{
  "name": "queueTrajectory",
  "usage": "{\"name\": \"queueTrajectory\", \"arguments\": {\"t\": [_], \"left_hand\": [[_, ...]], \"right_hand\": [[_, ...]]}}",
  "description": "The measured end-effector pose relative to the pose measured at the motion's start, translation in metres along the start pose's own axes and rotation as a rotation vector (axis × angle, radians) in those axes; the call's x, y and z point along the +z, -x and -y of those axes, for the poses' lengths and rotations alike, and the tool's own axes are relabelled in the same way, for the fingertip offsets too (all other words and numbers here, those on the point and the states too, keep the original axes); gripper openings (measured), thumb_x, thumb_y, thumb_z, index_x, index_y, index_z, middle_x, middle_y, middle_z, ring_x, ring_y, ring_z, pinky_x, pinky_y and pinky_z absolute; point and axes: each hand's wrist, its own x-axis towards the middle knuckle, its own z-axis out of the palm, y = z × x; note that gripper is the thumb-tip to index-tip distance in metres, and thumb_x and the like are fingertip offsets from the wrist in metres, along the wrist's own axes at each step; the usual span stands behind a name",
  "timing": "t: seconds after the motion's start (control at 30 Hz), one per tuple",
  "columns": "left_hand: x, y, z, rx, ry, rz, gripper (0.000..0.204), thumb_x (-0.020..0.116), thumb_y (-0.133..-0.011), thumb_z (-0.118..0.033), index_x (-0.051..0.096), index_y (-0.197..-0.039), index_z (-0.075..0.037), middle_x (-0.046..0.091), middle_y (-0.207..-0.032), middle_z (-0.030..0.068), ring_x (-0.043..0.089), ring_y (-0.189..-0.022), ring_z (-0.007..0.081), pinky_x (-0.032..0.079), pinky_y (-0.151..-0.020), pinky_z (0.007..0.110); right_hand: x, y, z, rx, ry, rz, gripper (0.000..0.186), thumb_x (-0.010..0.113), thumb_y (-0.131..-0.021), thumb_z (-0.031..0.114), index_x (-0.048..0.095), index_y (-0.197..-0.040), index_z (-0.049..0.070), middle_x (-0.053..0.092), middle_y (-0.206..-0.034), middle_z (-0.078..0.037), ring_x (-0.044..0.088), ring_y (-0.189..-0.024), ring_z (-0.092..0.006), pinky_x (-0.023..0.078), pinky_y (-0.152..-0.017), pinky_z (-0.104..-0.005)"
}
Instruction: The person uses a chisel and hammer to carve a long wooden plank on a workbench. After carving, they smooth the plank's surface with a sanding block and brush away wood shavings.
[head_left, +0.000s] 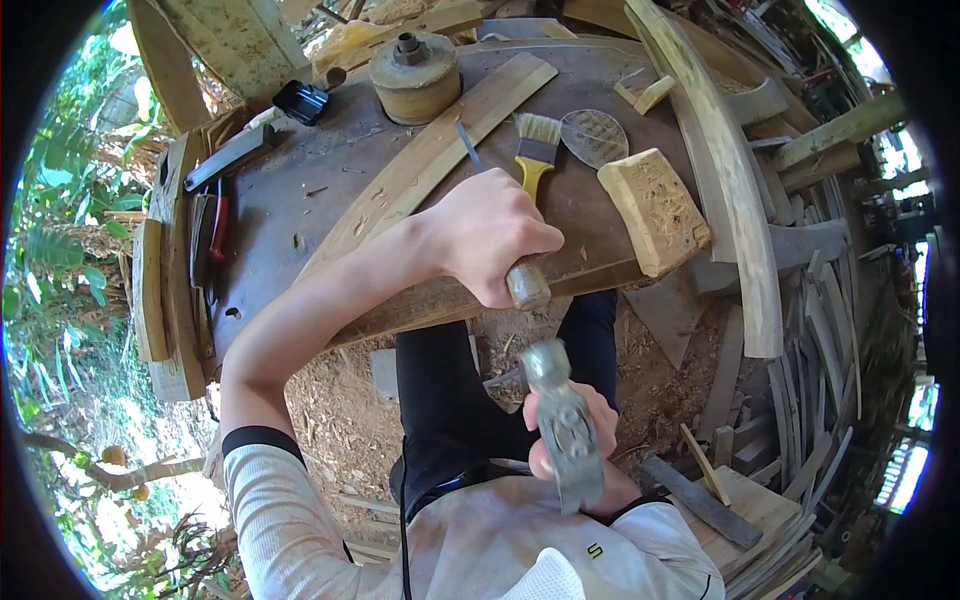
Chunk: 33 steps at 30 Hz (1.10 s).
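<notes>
Clearly we grip the stiff steel chisel [500,225] by its wooden handle, left hand [490,245] fingers closed around it on the curved plank [420,175] near the surface's front edge, right hand [570,440] fingers wrapped around the heavy hammer [560,420].

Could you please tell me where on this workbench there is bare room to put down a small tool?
The widest bare patch on the workbench lies left of the curved wooden strip, between it and the red-handled tool at the left edge. A smaller gap sits between the brush and the wooden block. The back, around the round wooden drum, is crowded; the left hand grips a chisel.
</notes>
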Motion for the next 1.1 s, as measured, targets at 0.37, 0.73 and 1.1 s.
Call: {"name": "queueTrajectory", "arguments": {"t": [0.37,0.73,1.1], "left_hand": [[0.003,-0.003,0.001,0.0,-0.001,0.016,0.039,0.074,-0.047,-0.025,0.043,-0.066,-0.011,0.046,-0.057,0.0073,0.055,-0.056,0.0344,0.038,-0.051,0.047],[0.006,0.007,0.016,0.006,-0.005,0.005,0.035,0.075,-0.049,-0.025,0.047,-0.066,-0.012,0.049,-0.058,0.0063,0.056,-0.056,0.0329,0.041,-0.053,0.046],[0.008,0.009,0.02,0.068,-0.027,-0.029,0.037,0.075,-0.048,-0.026,0.048,-0.068,-0.011,0.049,-0.059,0.0064,0.056,-0.056,0.0327,0.042,-0.053,0.045]], "right_hand": [[0.012,0.015,-0.023,-0.093,0.098,-0.115,0.03,0.067,-0.095,0.029,0.069,-0.095,-0.001,0.07,-0.077,-0.009,0.068,-0.064,-0.0233,0.05,-0.056,-0.0339],[0.017,0.038,-0.039,0.253,0.071,-0.093,0.04,0.069,-0.098,0.036,0.068,-0.099,-0.004,0.066,-0.074,-0.01,0.065,-0.062,-0.0219,0.049,-0.055,-0.0324],[0.017,0.03,-0.035,0.334,-0.03,-0.119,0.082,0.056,-0.101,0.07,0.066,-0.111,-0.011,0.062,-0.071,-0.005,0.058,-0.055,-0.0143,0.05,-0.059,-0.0298]]}}
